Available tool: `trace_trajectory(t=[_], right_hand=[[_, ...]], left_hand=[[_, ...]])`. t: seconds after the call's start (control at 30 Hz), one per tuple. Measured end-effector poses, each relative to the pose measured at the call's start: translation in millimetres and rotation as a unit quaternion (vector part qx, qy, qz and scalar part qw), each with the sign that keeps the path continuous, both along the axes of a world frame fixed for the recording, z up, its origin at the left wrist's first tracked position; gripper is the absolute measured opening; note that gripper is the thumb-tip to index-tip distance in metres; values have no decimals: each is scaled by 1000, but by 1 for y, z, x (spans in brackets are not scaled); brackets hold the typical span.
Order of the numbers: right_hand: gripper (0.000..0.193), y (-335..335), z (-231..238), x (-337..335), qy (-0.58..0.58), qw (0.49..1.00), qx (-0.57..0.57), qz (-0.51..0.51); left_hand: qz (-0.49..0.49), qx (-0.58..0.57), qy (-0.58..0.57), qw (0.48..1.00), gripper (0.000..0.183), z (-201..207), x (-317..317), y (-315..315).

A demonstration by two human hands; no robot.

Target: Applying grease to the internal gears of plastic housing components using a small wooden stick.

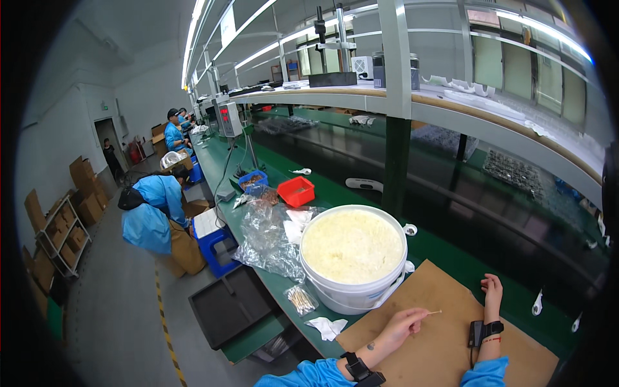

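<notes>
My left hand (403,324) pinches a thin cotton swab (436,313) over a brown cardboard sheet (445,293). My right hand (492,288) is at the sheet's right edge, its fingers loosely bent and apart, with nothing visible in them. Beyond my left hand stands a white bucket (351,295), filled nearly to the rim with a pale yellow substance (351,245). A clear bag of cotton swabs (301,300) lies left of the bucket. Close by it is a crumpled white tissue (327,327).
Crumpled clear plastic (263,235), a red bin (296,191) and a blue basket (253,179) sit farther along the green bench. A dark conveyor belt (438,206) runs beyond, under a shelf (503,113). A black tray (232,306) is at left; a co-worker (158,200) bends near a blue stool (216,248).
</notes>
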State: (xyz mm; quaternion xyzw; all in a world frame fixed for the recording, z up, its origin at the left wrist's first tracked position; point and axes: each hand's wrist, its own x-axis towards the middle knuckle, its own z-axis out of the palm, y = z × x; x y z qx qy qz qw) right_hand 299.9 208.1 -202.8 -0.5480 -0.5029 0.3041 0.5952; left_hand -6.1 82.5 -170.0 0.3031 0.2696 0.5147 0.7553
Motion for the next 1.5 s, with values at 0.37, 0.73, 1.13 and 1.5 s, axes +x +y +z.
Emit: trace_trajectory(t=[0.37, 0.73, 1.13, 1.5], right_hand=[[21, -6, 6, -7, -19, 1000, -6, 1], [15, -1, -1, -5, -35, 999, -14, -16], [20, -19, 21, -14, -47, 998, -42, 23], [24, -8, 13, -11, -99, 993, -54, 18]], left_hand=[[-11, -7, -9, 1000, 21, -6, 3, 3], [-35, -43, -50, 997, 16, 4, -3, 2], [22, -71, -55, 996, 23, 3, -10, -2], [17, -60, 4, 998, 17, 19, -13, -2]])
